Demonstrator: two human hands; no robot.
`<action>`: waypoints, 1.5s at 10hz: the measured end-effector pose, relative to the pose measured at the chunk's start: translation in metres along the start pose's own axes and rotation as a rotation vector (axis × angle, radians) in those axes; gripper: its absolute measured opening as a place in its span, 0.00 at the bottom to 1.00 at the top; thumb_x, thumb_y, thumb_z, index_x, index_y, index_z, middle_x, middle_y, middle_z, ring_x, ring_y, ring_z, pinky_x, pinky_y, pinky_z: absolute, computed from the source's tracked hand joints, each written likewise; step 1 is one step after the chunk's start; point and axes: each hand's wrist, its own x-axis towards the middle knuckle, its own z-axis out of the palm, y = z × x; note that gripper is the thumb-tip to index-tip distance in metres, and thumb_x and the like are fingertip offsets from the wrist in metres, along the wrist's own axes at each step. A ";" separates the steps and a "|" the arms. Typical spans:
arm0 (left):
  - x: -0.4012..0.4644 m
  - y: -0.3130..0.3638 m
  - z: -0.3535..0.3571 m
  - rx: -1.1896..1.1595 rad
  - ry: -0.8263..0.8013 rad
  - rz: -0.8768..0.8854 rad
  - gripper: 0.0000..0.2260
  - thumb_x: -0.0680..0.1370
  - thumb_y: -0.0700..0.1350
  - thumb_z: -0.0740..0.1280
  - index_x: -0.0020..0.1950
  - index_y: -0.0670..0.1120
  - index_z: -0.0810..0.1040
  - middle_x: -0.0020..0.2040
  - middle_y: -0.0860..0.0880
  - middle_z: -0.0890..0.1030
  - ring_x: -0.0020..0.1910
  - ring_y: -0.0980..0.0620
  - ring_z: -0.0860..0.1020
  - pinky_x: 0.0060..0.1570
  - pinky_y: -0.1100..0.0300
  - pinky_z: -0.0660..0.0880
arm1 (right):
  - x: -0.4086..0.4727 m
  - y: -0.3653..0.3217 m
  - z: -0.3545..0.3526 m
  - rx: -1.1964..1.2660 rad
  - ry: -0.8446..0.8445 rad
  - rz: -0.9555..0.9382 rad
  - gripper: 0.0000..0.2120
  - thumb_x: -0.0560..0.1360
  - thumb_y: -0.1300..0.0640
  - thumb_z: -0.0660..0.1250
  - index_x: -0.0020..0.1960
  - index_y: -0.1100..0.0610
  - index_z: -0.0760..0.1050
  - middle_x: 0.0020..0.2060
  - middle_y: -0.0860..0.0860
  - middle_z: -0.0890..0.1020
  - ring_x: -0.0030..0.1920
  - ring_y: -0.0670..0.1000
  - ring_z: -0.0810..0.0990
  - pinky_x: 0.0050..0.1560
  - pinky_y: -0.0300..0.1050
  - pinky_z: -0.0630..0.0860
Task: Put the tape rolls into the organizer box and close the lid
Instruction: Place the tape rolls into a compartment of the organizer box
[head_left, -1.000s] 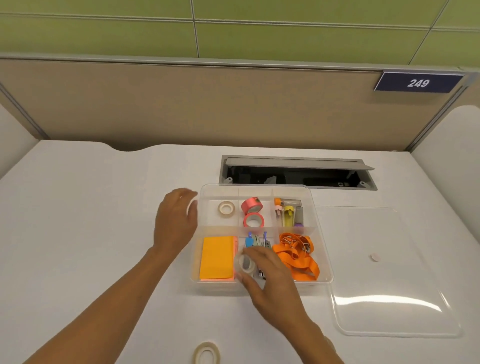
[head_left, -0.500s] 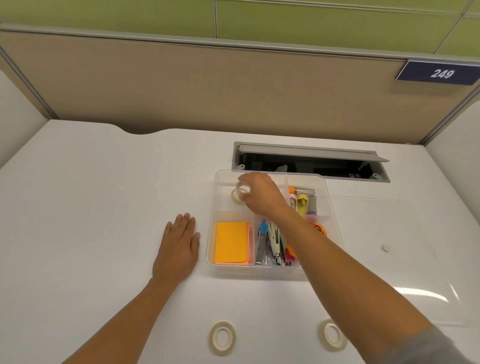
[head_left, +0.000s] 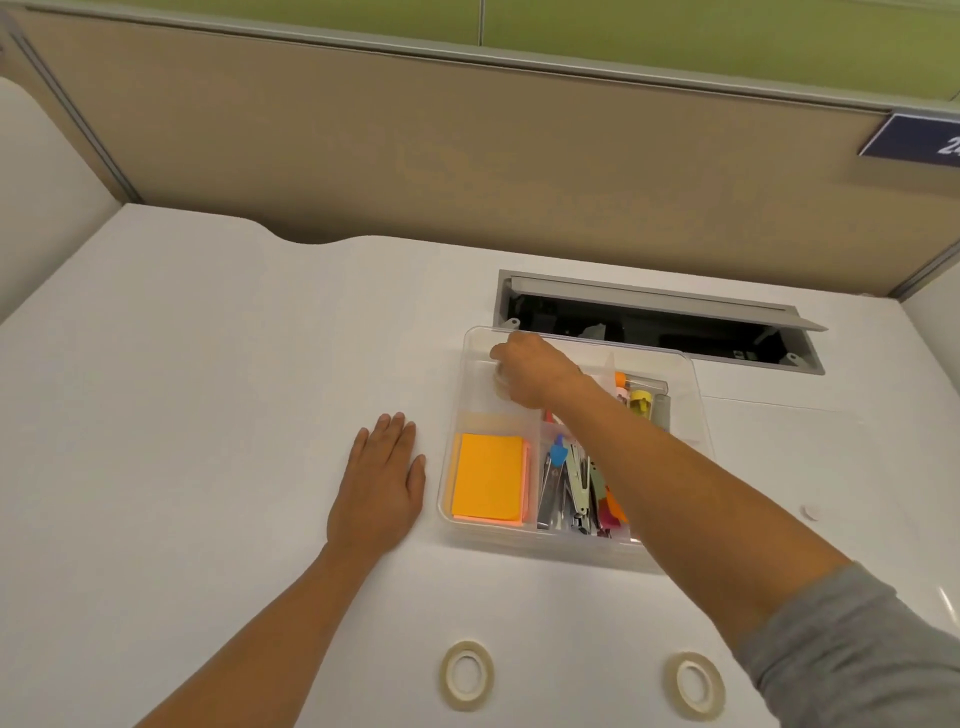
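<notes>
The clear organizer box (head_left: 451, 467) sits open on the white desk. My right hand (head_left: 530, 371) reaches into its back-left compartment, fingers curled down on a small clear tape roll (head_left: 500, 388) that is mostly hidden under the hand. To the left of the box, my left hand (head_left: 382, 488) lies flat on the desk, fingers together, holding nothing. Two cream tape rolls lie flat near the front edge: one (head_left: 467, 674) in the middle, another (head_left: 696, 685) to its right. The transparent lid (head_left: 831, 457) lies on the desk to the right of the box.
The box also holds an orange sticky-note pad (head_left: 488, 478), staplers and clips (head_left: 571, 483), and small items at the back right (head_left: 641, 402). An open cable hatch (head_left: 649, 327) lies just behind the box. A partition wall closes off the back of the desk.
My right hand carried the clear tape roll from the box's front to its back-left compartment and lowered it inside. My left hand came off the box's side and settled flat on the desk.
</notes>
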 end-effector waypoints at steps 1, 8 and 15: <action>0.000 0.000 0.000 0.003 0.006 0.000 0.27 0.80 0.54 0.45 0.74 0.41 0.63 0.76 0.43 0.64 0.76 0.47 0.58 0.76 0.50 0.50 | 0.005 0.002 0.000 -0.042 -0.059 -0.026 0.14 0.76 0.59 0.64 0.61 0.57 0.74 0.58 0.58 0.76 0.55 0.58 0.76 0.51 0.48 0.72; 0.001 0.000 0.002 0.013 0.027 -0.001 0.25 0.81 0.52 0.48 0.74 0.41 0.64 0.75 0.43 0.66 0.75 0.46 0.60 0.75 0.49 0.53 | 0.013 0.008 0.004 -0.088 -0.082 -0.091 0.19 0.74 0.64 0.66 0.65 0.55 0.72 0.58 0.57 0.74 0.54 0.58 0.76 0.51 0.48 0.73; 0.001 0.000 0.003 0.009 0.043 0.006 0.25 0.81 0.52 0.49 0.73 0.40 0.65 0.74 0.42 0.67 0.75 0.46 0.61 0.75 0.48 0.54 | 0.012 0.005 0.000 0.092 -0.136 -0.092 0.19 0.73 0.66 0.67 0.63 0.55 0.73 0.57 0.56 0.76 0.54 0.56 0.74 0.47 0.42 0.65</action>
